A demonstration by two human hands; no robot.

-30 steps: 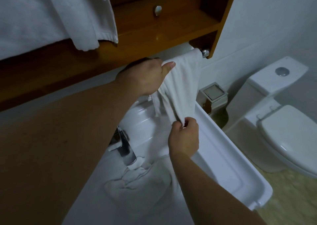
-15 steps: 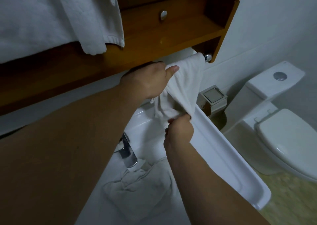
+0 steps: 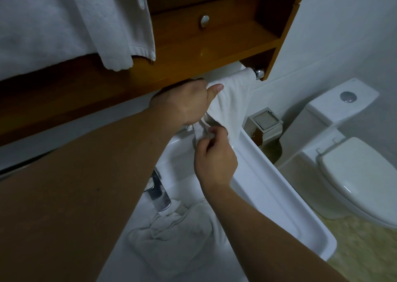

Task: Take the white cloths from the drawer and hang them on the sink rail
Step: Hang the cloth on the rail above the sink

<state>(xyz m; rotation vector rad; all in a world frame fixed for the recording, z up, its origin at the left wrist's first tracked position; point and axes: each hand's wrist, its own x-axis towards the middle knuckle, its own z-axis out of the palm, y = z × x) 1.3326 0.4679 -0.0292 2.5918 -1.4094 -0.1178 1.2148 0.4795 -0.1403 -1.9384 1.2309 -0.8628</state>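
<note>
Beneath wooden shelf, chrome sink rail carries 1 white cloth, soft terry, draped and bunched. Left hand grips cloth just below rail, thumb pressed on fabric. Right hand pinches cloth's lower edge over glossy white sink. Crumpled second cloth lies in sink, touching chrome faucet. Thick white towels hang over shelf, left of rail. Square chrome bin and smooth white toilet stand right of sink.
</note>
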